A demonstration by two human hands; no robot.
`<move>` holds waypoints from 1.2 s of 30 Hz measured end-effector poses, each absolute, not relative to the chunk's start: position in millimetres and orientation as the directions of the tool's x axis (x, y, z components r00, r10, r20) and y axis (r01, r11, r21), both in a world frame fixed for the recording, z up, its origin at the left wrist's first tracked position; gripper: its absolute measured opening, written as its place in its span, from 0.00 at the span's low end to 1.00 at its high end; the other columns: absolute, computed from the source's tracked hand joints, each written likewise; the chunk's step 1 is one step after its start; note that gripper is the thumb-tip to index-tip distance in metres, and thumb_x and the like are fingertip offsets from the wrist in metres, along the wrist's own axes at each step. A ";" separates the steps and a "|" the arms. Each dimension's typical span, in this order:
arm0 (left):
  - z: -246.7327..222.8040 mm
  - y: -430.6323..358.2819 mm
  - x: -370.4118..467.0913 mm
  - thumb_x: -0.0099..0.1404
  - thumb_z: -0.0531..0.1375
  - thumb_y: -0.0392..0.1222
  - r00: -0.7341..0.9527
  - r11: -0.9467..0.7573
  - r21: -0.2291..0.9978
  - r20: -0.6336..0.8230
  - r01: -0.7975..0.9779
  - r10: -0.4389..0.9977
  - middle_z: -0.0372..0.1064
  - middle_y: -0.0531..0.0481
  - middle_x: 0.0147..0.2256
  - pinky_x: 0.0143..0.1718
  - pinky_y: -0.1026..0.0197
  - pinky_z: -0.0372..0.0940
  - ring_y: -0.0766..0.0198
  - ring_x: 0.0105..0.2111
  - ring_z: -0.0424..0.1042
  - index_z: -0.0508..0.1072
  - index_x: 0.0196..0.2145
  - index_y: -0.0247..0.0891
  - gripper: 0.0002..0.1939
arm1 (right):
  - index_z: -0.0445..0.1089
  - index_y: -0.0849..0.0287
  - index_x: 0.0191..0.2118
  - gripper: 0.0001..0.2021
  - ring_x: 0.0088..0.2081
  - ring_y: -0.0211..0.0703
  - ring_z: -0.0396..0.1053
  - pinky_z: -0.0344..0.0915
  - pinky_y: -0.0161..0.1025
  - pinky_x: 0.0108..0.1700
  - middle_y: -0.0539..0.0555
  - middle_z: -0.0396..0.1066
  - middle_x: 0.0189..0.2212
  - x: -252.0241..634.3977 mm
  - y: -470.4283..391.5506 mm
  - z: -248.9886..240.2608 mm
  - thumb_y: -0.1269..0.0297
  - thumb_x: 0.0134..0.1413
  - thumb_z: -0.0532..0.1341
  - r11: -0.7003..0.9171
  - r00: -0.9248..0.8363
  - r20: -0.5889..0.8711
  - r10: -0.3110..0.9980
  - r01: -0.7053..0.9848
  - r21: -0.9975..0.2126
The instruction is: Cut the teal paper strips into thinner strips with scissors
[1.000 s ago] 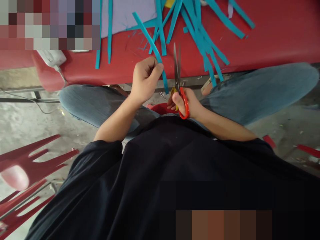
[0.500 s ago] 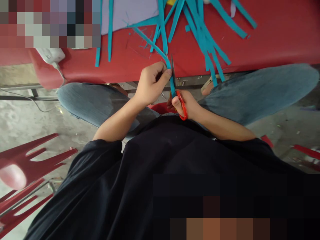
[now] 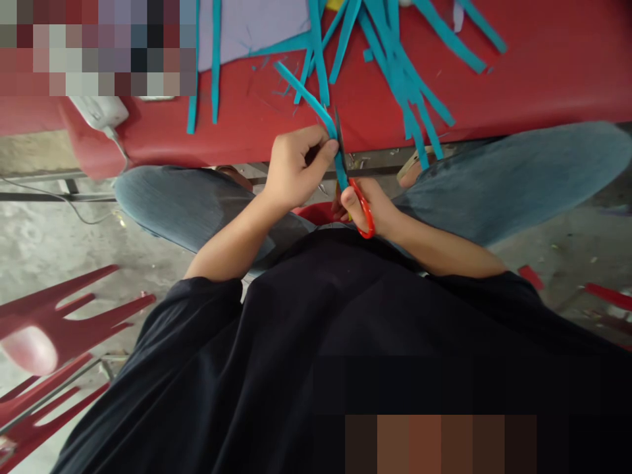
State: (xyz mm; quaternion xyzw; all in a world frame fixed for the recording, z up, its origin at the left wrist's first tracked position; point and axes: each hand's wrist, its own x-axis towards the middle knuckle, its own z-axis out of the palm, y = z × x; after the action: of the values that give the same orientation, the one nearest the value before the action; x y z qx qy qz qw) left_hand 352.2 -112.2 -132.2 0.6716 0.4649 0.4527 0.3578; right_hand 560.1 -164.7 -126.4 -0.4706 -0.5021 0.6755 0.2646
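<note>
My left hand (image 3: 296, 166) pinches a long teal strip (image 3: 307, 99) between thumb and fingers; the strip runs up and left over the edge of the red table (image 3: 543, 72). My right hand (image 3: 370, 209) grips red-handled scissors (image 3: 354, 191) whose blades point up along the strip, right beside my left thumb. The blades look nearly closed on the strip's lower part. Both hands hover above my lap, just in front of the table edge.
Several loose teal strips (image 3: 395, 59) lie scattered on the red table, partly over a pale lilac sheet (image 3: 251, 26). A white device (image 3: 96, 110) with a cable sits at the table's left end. Red plastic chairs (image 3: 59, 329) stand at lower left; bare concrete floor lies below.
The scissors, held apart from the strip and open a second ago, moved left onto it and closed along it. My left hand shifted slightly right and lower with the strip.
</note>
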 end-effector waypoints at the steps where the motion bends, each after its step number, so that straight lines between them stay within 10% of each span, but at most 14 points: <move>1: -131.4 -112.0 352.2 0.79 0.61 0.68 0.159 -0.319 0.897 0.282 0.307 0.946 0.57 0.51 0.25 0.38 0.50 0.75 0.59 0.30 0.73 0.67 0.28 0.44 0.29 | 0.72 0.54 0.28 0.38 0.28 0.44 0.76 0.74 0.40 0.30 0.51 0.72 0.24 560.4 -164.6 -127.2 0.17 0.54 0.65 -0.314 -0.441 -0.338 0.832 0.129 -0.941; 36: -144.7 -103.5 352.5 0.76 0.63 0.72 0.209 -0.262 0.943 0.220 0.203 0.953 0.50 0.52 0.24 0.34 0.52 0.72 0.61 0.27 0.66 0.66 0.26 0.43 0.33 | 0.70 0.51 0.31 0.30 0.25 0.45 0.74 0.71 0.40 0.24 0.50 0.71 0.22 559.4 -165.4 -121.6 0.27 0.57 0.73 -0.328 -0.381 -0.371 0.847 0.174 -0.928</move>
State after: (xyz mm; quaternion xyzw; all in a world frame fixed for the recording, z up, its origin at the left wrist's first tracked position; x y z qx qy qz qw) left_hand 352.5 -103.5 -144.7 0.6557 0.4407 0.4485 0.4179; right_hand 559.4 -165.4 -121.6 -0.4924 -0.5185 0.6493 0.2591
